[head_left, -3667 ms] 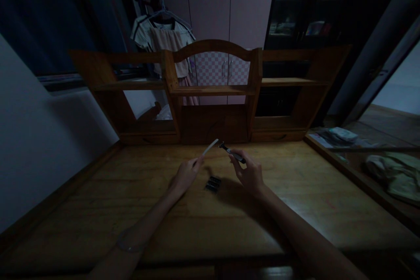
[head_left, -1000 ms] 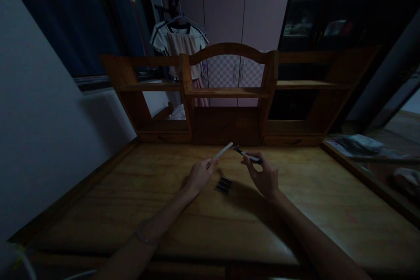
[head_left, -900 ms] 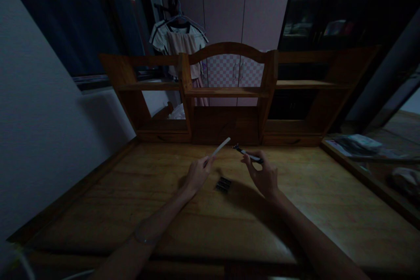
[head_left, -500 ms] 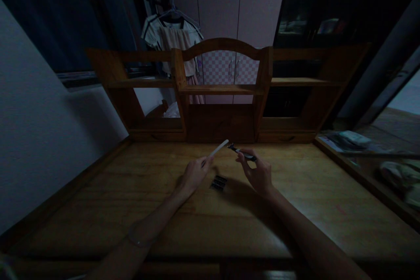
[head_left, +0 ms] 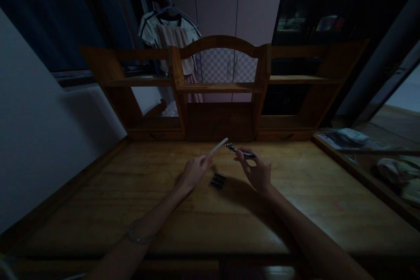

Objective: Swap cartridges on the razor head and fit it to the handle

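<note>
My left hand (head_left: 194,172) is closed around the lower end of a thin white stick (head_left: 218,145), which slants up to the right. A dark part shows by its fingers; I cannot make out what the stick is. In my right hand (head_left: 260,174) a razor (head_left: 246,155) with a dark and pale handle is pinched between thumb and fingers. Its head points left, close to the stick's tip but apart from it. Below and between both hands, a small dark pack with several slots (head_left: 218,181), looking like razor cartridges, lies on the wooden desk (head_left: 131,210).
A wooden shelf unit (head_left: 219,89) rises along the desk's back edge. Clothes (head_left: 173,35) hang behind it, before a pale wardrobe (head_left: 216,4). Bags and papers (head_left: 348,138) lie beyond the desk's raised right edge. The room is dim.
The razor's head has turned and tilted slightly. The white stick is rolled a little and looks narrower at its tip. Both hands stay nearly in place; the view has shifted slightly.
</note>
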`<state>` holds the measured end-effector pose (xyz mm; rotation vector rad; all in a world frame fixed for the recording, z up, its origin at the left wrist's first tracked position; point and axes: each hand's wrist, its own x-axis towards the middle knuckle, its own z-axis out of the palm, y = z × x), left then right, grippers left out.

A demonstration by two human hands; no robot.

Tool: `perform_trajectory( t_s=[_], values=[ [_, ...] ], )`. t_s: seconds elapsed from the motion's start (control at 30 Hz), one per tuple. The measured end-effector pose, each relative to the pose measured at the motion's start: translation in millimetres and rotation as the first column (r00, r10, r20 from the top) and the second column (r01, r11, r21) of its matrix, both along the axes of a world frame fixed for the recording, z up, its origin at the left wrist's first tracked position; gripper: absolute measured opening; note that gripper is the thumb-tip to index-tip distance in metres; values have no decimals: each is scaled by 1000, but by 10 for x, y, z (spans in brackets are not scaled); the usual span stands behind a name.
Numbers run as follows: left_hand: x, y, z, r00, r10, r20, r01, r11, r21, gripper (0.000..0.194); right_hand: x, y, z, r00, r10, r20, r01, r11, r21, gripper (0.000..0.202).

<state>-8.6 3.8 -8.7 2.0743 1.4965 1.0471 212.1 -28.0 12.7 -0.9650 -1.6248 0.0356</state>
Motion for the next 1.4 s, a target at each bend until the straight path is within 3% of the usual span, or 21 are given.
perform_trajectory(
  t_s=[0.17, 0.37, 0.6, 0.73, 0.87, 1.07, 1.3, 1.4],
  values=[
    [-86, 25, 37, 995, 30, 95, -35, 998, 48, 50, 5, 6, -2, 999, -20, -25, 21, 1000, 15, 19],
    [17, -40, 25, 988, -132, 75, 132, 991, -6, 49, 31, 32, -15, 999, -25, -25, 25, 1000, 2, 19],
    [-52, 30, 0, 998, 30, 56, -31, 999, 20, 54, 12, 40, -32, 999, -26, -39, 26, 1000, 2, 20],
    [-42, -9, 48, 997, -31, 68, 27, 998, 63, 52, 32, 36, -9, 998, -28, -50, 28, 1000, -1, 19],
    [6, -28, 30, 993, -109, 46, 108, 994, 24, 49, 31, 28, -8, 1000, -4, -17, 4, 1000, -12, 20],
    [-75, 40, 2, 998, 23, 53, -25, 999, 36, 52, 7, 15, -10, 1000, 4, -17, -4, 1000, -14, 21],
    [-4, -8, -3, 993, -110, 43, 110, 994, -11, 50, 30, 29, -8, 1000, -2, 9, 2, 1000, -27, 19],
    [-40, 47, -52, 999, -20, 27, 21, 999, -25, 52, 19, 37, -27, 1000, 7, 28, -6, 1000, -28, 19]
  ],
)
